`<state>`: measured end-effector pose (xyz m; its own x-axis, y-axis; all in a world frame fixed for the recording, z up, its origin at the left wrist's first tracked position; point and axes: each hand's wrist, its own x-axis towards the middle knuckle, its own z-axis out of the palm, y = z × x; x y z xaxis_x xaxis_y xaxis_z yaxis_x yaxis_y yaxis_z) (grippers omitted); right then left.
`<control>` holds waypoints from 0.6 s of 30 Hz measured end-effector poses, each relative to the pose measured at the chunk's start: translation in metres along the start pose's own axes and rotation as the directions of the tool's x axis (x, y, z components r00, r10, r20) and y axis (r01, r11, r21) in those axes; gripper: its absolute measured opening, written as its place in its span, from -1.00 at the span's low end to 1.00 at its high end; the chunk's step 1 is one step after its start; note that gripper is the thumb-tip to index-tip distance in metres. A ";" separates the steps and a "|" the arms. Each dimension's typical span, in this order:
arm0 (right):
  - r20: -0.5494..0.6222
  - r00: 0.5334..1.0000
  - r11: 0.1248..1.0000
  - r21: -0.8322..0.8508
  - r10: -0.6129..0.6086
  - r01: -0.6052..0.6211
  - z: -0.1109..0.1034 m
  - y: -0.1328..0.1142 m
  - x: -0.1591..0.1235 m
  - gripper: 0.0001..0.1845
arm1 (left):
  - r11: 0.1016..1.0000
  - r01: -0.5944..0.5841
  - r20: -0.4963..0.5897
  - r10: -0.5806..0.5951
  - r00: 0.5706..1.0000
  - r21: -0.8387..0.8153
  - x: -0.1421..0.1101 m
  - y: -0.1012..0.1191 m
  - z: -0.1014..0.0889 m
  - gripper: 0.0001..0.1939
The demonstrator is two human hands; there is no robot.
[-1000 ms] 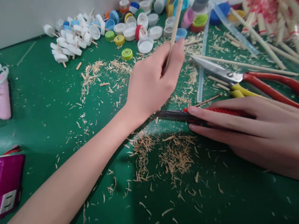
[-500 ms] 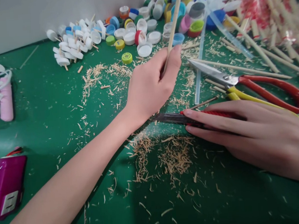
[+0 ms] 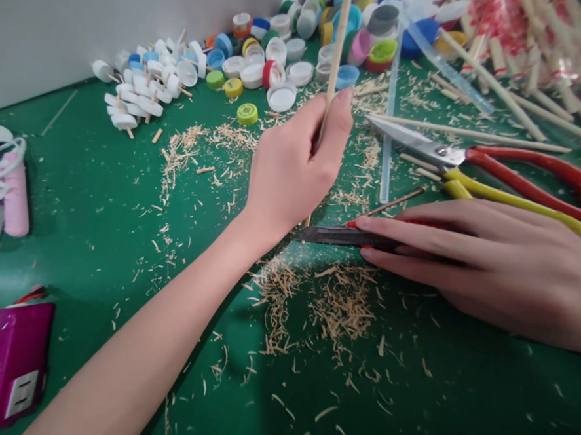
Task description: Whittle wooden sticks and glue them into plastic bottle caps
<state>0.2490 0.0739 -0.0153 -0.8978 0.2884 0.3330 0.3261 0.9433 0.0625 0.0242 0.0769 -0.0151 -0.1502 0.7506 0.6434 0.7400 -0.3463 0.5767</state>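
My left hand is closed round a thin wooden stick, which slants up out of the fist; its lower tip shows just beneath the hand. In my right hand is a red and black utility knife, laid nearly flat with the blade pointing left. The blade's end lies close to the stick's lower tip; whether they touch I cannot tell. Under the knife, pale wood shavings are heaped on the green tabletop. Scissors with red and yellow handles lie just beyond my right hand.
Loose bottle caps cover the back, beside white caps threaded on short sticks. More sticks in red-printed plastic fill the back right. Translucent glue sticks lie near the scissors. A magenta box and a pink object with white cord stand left.
The knife and my right hand have shifted slightly downward, and a bit more of the stick's lower tip shows. My left hand keeps its grip and has barely moved.
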 end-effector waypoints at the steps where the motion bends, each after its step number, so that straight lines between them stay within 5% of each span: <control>1: -0.009 1.000 1.000 -0.001 0.011 -0.011 0.001 0.000 -0.001 -0.48 | 1.000 -0.002 0.002 0.002 1.000 0.012 0.000 0.000 0.000 -0.58; 6: -0.039 0.995 0.996 -0.011 0.090 -0.091 0.000 -0.001 -0.004 -0.46 | 0.999 -0.004 -0.012 0.003 1.000 -0.039 0.000 -0.001 0.001 -0.51; 18: 0.019 0.994 0.994 -0.037 -0.106 0.106 -0.004 0.003 0.001 -0.43 | 0.995 0.050 0.025 -0.048 0.999 -0.087 -0.001 0.003 -0.003 -0.57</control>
<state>0.2504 0.0767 -0.0113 -0.9326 0.1902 0.3066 0.2397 0.9618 0.1326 0.0244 0.0736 -0.0120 -0.1688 0.7803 0.6022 0.6715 -0.3561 0.6498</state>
